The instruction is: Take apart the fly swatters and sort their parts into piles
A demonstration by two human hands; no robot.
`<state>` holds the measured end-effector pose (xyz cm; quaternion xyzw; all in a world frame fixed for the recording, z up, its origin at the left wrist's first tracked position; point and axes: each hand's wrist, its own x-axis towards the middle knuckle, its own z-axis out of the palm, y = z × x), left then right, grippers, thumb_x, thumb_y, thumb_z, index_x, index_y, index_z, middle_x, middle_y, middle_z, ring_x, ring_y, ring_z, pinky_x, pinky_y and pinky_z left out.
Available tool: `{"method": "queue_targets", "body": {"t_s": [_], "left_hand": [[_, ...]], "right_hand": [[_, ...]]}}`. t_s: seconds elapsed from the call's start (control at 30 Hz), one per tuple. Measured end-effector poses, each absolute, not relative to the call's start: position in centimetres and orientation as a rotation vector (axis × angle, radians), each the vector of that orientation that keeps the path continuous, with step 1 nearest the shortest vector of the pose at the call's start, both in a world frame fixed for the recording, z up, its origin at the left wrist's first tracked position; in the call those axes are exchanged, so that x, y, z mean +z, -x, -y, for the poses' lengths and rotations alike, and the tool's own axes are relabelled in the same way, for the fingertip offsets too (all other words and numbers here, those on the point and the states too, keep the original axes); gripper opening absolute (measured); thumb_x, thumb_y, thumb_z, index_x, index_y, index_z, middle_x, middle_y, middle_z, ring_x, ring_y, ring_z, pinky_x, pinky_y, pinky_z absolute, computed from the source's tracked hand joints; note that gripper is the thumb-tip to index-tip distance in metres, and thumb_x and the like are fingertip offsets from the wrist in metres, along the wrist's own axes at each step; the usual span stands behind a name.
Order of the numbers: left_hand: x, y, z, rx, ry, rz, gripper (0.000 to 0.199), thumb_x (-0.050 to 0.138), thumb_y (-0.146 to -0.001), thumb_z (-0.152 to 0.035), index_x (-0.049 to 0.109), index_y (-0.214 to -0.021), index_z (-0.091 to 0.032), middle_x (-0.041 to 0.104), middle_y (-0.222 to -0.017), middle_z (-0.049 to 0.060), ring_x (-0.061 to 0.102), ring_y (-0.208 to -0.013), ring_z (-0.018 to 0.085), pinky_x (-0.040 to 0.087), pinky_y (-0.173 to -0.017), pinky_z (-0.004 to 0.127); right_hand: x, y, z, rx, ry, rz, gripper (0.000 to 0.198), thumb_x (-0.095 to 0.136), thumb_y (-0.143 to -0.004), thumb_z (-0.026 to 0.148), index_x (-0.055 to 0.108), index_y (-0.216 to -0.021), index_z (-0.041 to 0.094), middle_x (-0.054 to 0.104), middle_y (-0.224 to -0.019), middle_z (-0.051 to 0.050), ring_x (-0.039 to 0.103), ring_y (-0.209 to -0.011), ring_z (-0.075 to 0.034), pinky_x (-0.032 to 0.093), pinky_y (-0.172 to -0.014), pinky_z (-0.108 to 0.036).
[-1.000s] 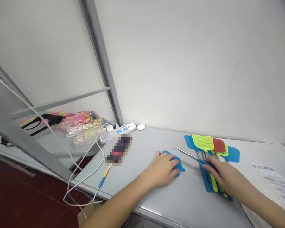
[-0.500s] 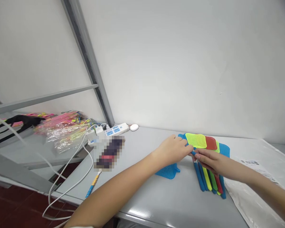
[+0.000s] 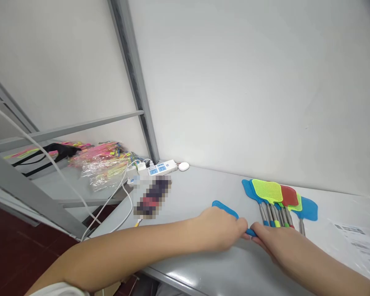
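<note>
My left hand (image 3: pixel 222 228) is closed around a blue fly swatter (image 3: pixel 225 208), covering much of it; part of its perforated head shows behind the fingers. My right hand (image 3: pixel 280 240) grips the same swatter at a short blue piece between the two hands. Just beyond my right hand, several fly swatters lie overlapped on the table: a yellow-green swatter (image 3: pixel 267 191), a red swatter (image 3: pixel 289 195) and a blue swatter (image 3: pixel 308 209) among them. Their metal shafts point toward me, and the handle ends are mostly hidden behind my right hand.
A clear plastic bag with a label (image 3: pixel 353 230) lies at the right. Left on the grey table (image 3: pixel 200 185) are a blurred-out phone (image 3: pixel 152 199), a power strip (image 3: pixel 162 167), white cables and a white round object (image 3: pixel 183 166). Wrapped colourful items (image 3: pixel 101 160) fill a shelf beside a metal frame.
Both hands have come nearer the table's front edge with the blue swatter, uncovering the heads and shafts of the swatter pile. The camera view has shifted.
</note>
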<state>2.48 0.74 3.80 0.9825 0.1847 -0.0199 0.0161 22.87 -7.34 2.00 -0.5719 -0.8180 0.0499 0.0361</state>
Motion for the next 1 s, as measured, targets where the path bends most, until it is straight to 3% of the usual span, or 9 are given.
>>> {"method": "queue_targets", "body": {"t_s": [0.1,0.2,0.27,0.4,0.47,0.53,0.6,0.73,1.0], "left_hand": [[5.2,-0.8,0.7,-0.134,-2.795,-0.635,0.027,0.038,-0.096,-0.041,0.055,-0.094,-0.02,0.065,-0.074,0.006,0.063,-0.063,0.022,0.034,-0.048,0.028],[6.4,0.3,0.9,-0.213,-2.391,-0.57,0.031,0.035,-0.097,-0.041,0.053,-0.082,-0.02,0.06,-0.073,0.003,0.056,-0.065,0.017,0.035,-0.053,0.025],[6.6,1.0,0.3,-0.298,-1.995,-0.538,0.033,0.035,-0.097,-0.044,0.049,-0.078,-0.02,0.051,-0.067,-0.001,0.048,-0.057,0.012,0.035,-0.053,0.023],[6.1,2.7,-1.8,-0.39,-1.34,-0.608,0.041,0.04,-0.092,-0.06,0.043,-0.078,-0.022,0.024,-0.057,-0.008,0.019,-0.041,0.007,0.019,-0.04,0.02],[6.0,3.6,-2.8,-0.29,-1.46,-0.697,0.043,0.037,-0.092,-0.061,0.046,-0.079,-0.021,0.029,-0.058,-0.007,0.023,-0.041,0.007,0.023,-0.04,0.019],[5.9,4.1,-3.6,-0.142,-1.848,-0.817,0.043,0.03,-0.096,-0.055,0.052,-0.083,-0.021,0.044,-0.064,-0.004,0.04,-0.047,0.008,0.036,-0.045,0.02],[5.6,4.4,-4.1,-0.008,-2.207,-0.937,0.042,0.028,-0.098,-0.047,0.058,-0.087,-0.021,0.056,-0.076,-0.001,0.055,-0.062,0.012,0.046,-0.057,0.024],[3.7,4.4,-4.7,0.187,-2.47,-1.249,0.039,0.031,-0.097,-0.039,0.06,-0.087,-0.016,0.06,-0.093,0.01,0.059,-0.092,0.024,0.045,-0.081,0.038],[0.5,1.7,-8.0,0.227,-2.766,-1.314,0.03,0.04,-0.097,-0.036,0.064,-0.097,-0.018,0.062,-0.092,0.009,0.059,-0.091,0.024,0.045,-0.079,0.036]], "right_hand": [[1.7,-21.5,8.3,-0.332,1.434,2.666,0.019,0.037,-0.093,0.018,0.043,-0.077,0.025,0.056,-0.057,0.003,0.049,-0.037,-0.018,0.015,-0.04,-0.032],[2.8,-20.5,9.0,-0.659,1.159,2.672,0.022,0.032,-0.087,0.008,0.043,-0.078,0.025,0.052,-0.059,0.002,0.048,-0.041,-0.018,0.023,-0.044,-0.033],[3.5,-20.9,9.0,-0.781,1.075,2.652,0.025,0.029,-0.084,0.005,0.047,-0.083,0.023,0.052,-0.061,0.001,0.049,-0.045,-0.019,0.029,-0.049,-0.033],[3.9,-26.0,6.9,-0.776,1.139,2.592,0.03,0.029,-0.09,0.01,0.054,-0.102,0.021,0.063,-0.078,-0.005,0.059,-0.067,-0.022,0.038,-0.062,-0.034],[3.6,-29.4,5.6,-0.651,1.344,2.556,0.026,0.031,-0.095,0.022,0.056,-0.1,0.024,0.065,-0.084,-0.007,0.06,-0.073,-0.023,0.039,-0.063,-0.034],[3.3,-31.8,4.6,-0.507,1.692,2.411,0.028,0.035,-0.096,0.04,0.057,-0.086,0.025,0.062,-0.073,-0.006,0.054,-0.061,-0.022,0.036,-0.055,-0.034],[3.0,-32.5,4.1,-0.391,1.771,2.33,0.032,0.036,-0.096,0.047,0.059,-0.091,0.026,0.064,-0.083,-0.008,0.057,-0.068,-0.023,0.038,-0.057,-0.035],[2.8,-30.0,4.4,-0.292,1.576,2.412,0.034,0.038,-0.097,0.046,0.063,-0.105,0.025,0.064,-0.094,-0.009,0.058,-0.081,-0.024,0.042,-0.067,-0.036],[2.4,-25.9,3.9,-0.237,1.412,2.551,0.027,0.038,-0.1,0.037,0.06,-0.11,0.025,0.063,-0.088,-0.006,0.059,-0.079,-0.02,0.041,-0.069,-0.033]]}}
